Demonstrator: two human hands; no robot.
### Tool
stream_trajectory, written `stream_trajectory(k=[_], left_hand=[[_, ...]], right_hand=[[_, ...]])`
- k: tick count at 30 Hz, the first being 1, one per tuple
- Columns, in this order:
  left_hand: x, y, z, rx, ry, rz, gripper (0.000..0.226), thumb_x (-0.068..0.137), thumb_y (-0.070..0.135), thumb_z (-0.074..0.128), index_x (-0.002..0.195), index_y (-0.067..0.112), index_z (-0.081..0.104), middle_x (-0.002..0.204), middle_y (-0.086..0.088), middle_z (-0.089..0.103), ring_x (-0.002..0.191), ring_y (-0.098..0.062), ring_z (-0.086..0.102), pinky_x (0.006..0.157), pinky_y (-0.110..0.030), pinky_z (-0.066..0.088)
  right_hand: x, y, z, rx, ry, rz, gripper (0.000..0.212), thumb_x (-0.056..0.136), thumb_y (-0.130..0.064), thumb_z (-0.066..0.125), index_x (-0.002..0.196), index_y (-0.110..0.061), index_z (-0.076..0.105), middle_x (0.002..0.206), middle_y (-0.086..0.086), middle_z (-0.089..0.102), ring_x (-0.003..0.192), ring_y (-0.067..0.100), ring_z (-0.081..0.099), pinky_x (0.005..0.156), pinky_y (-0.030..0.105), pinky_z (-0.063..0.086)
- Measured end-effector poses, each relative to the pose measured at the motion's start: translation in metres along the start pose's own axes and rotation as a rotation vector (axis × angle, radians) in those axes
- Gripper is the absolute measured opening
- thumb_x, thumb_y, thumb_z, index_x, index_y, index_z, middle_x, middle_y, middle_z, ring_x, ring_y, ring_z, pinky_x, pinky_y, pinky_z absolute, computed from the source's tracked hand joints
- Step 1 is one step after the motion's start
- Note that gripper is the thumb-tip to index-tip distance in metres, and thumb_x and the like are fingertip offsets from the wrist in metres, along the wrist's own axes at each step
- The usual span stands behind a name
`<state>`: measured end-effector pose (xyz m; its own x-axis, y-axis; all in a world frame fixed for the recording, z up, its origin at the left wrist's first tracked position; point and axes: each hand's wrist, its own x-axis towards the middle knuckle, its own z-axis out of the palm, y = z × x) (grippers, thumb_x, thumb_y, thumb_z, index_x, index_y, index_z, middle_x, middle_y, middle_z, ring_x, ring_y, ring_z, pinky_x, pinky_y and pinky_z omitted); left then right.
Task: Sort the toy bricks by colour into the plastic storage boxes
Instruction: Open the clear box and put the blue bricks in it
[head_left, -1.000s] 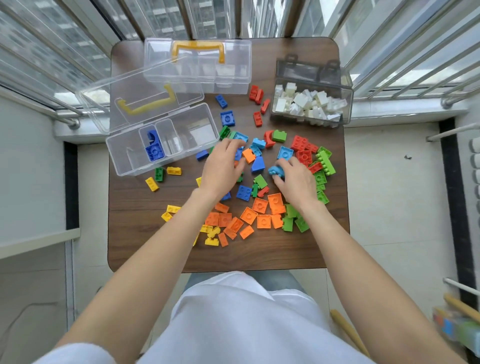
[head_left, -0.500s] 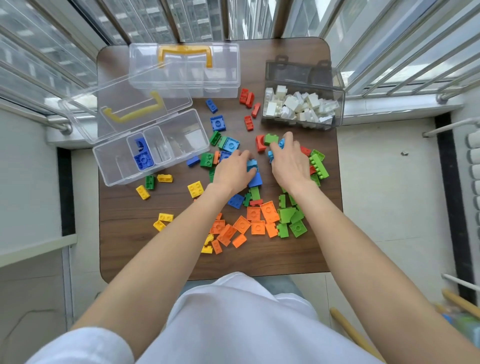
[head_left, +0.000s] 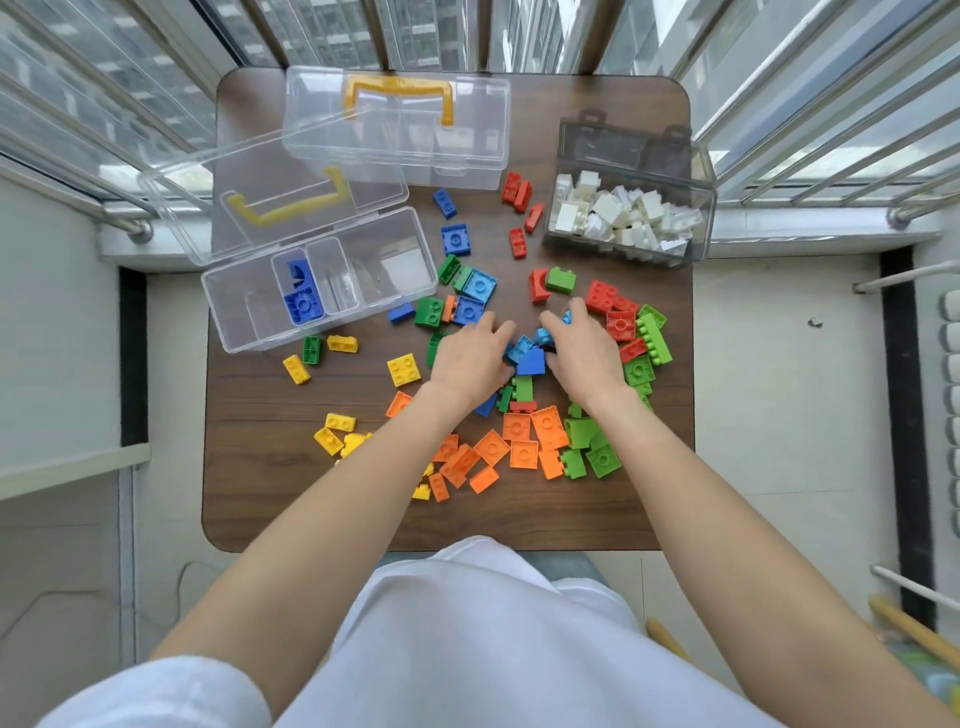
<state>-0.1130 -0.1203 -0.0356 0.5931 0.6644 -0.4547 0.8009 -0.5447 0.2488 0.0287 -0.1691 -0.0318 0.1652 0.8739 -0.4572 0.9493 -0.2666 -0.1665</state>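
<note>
Centrally, light blue bricks (head_left: 521, 347) on the table (head_left: 311, 499) are being pinched between the left hand (head_left: 470, 358) and right hand (head_left: 584, 353), fingertips partly hidden. Farther off, dark blue bricks (head_left: 303, 304) are being held in the open clear box (head_left: 239, 317), white bricks (head_left: 623, 213) in the grey box (head_left: 706, 218).

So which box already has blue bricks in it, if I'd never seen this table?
Start at the wooden table and look to its left edge, where an open clear box lies with its lid flipped back. Blue bricks sit in one narrow middle compartment. The clear box behind it is shut, and the grey box on the right holds only white bricks.
</note>
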Motion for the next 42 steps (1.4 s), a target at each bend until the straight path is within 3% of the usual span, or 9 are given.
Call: stream_trajectory(k=[6, 11, 17, 20, 24, 28, 33, 37, 42], left_hand=[[0.003, 0.008, 0.007, -0.002, 0.061, -0.067, 0.045, 0.087, 0.042, 0.059, 0.122, 0.02, 0.042, 0.114, -0.008, 0.048, 0.1, -0.026, 0.052, 0.061, -0.032, 0.04], [0.009, 0.015, 0.008, -0.005, 0.038, -0.017, 0.035, 0.094, 0.031, 0.052, 0.126, 0.022, 0.042, 0.122, -0.011, 0.041, 0.105, -0.029, 0.049, 0.06, -0.032, 0.039], [-0.022, -0.009, 0.002, -0.411, 0.21, -0.084, 0.026, 0.09, 0.026, 0.06, 0.112, 0.017, 0.052, 0.114, -0.007, 0.049, 0.092, -0.028, 0.057, 0.073, -0.036, 0.046], [-0.05, -0.035, -0.001, -0.608, 0.333, -0.213, 0.024, 0.087, 0.028, 0.065, 0.109, 0.023, 0.058, 0.113, 0.001, 0.054, 0.101, -0.017, 0.055, 0.083, -0.033, 0.041], [-0.085, -0.072, -0.001, -0.681, 0.4, -0.343, 0.023, 0.085, 0.028, 0.066, 0.107, 0.029, 0.059, 0.104, 0.007, 0.054, 0.093, -0.01, 0.055, 0.083, -0.035, 0.046], [-0.099, -0.088, -0.001, -0.704, 0.413, -0.367, 0.025, 0.086, 0.026, 0.066, 0.109, 0.027, 0.059, 0.106, 0.004, 0.056, 0.095, -0.007, 0.052, 0.082, -0.027, 0.044], [-0.105, -0.093, -0.002, -0.728, 0.42, -0.383, 0.027, 0.086, 0.026, 0.066, 0.111, 0.027, 0.058, 0.106, 0.009, 0.053, 0.095, -0.002, 0.048, 0.082, -0.023, 0.043], [-0.109, -0.092, -0.011, -0.765, 0.427, -0.417, 0.041, 0.085, 0.024, 0.068, 0.12, 0.025, 0.048, 0.106, 0.012, 0.051, 0.094, -0.004, 0.051, 0.08, -0.023, 0.041], [-0.109, -0.106, -0.021, -0.794, 0.476, -0.464, 0.046, 0.082, 0.024, 0.071, 0.117, 0.021, 0.042, 0.108, 0.007, 0.058, 0.095, -0.015, 0.058, 0.082, -0.028, 0.043]], right_hand=[[-0.001, 0.013, 0.0, 0.266, 0.016, 0.066, 0.023, 0.09, -0.02, 0.06, 0.112, -0.017, 0.056, 0.114, 0.012, 0.048, 0.093, 0.035, 0.056, 0.074, 0.035, 0.044], [-0.005, 0.013, -0.001, 0.411, -0.003, 0.077, 0.021, 0.09, -0.023, 0.059, 0.11, -0.02, 0.057, 0.112, 0.008, 0.049, 0.097, 0.027, 0.054, 0.076, 0.029, 0.038], [-0.001, -0.016, -0.033, 0.618, 0.107, -0.044, 0.024, 0.087, -0.029, 0.062, 0.109, -0.022, 0.06, 0.108, 0.001, 0.049, 0.096, 0.015, 0.049, 0.078, 0.027, 0.037], [0.021, -0.042, -0.041, 0.578, 0.116, -0.127, 0.03, 0.089, -0.036, 0.059, 0.112, -0.017, 0.059, 0.112, 0.004, 0.05, 0.098, 0.019, 0.051, 0.081, 0.029, 0.04], [0.054, -0.062, -0.034, 0.193, 0.101, -0.104, 0.026, 0.095, -0.027, 0.053, 0.116, -0.012, 0.054, 0.124, 0.015, 0.043, 0.101, 0.036, 0.055, 0.075, 0.035, 0.042], [0.062, -0.064, -0.028, -0.002, 0.061, -0.04, 0.032, 0.093, -0.023, 0.053, 0.123, -0.014, 0.05, 0.129, 0.018, 0.039, 0.102, 0.039, 0.055, 0.069, 0.037, 0.04], [0.062, -0.078, -0.023, -0.025, -0.016, 0.01, 0.043, 0.089, -0.032, 0.061, 0.125, -0.012, 0.05, 0.13, 0.017, 0.041, 0.113, 0.039, 0.047, 0.084, 0.043, 0.046], [0.054, -0.08, -0.013, 0.029, 0.014, 0.011, 0.04, 0.088, -0.029, 0.064, 0.12, -0.009, 0.052, 0.124, 0.017, 0.046, 0.108, 0.037, 0.05, 0.08, 0.041, 0.046], [0.032, -0.069, -0.005, 0.31, 0.039, 0.113, 0.034, 0.084, -0.023, 0.065, 0.114, -0.01, 0.056, 0.114, 0.014, 0.049, 0.098, 0.034, 0.054, 0.076, 0.035, 0.042]])
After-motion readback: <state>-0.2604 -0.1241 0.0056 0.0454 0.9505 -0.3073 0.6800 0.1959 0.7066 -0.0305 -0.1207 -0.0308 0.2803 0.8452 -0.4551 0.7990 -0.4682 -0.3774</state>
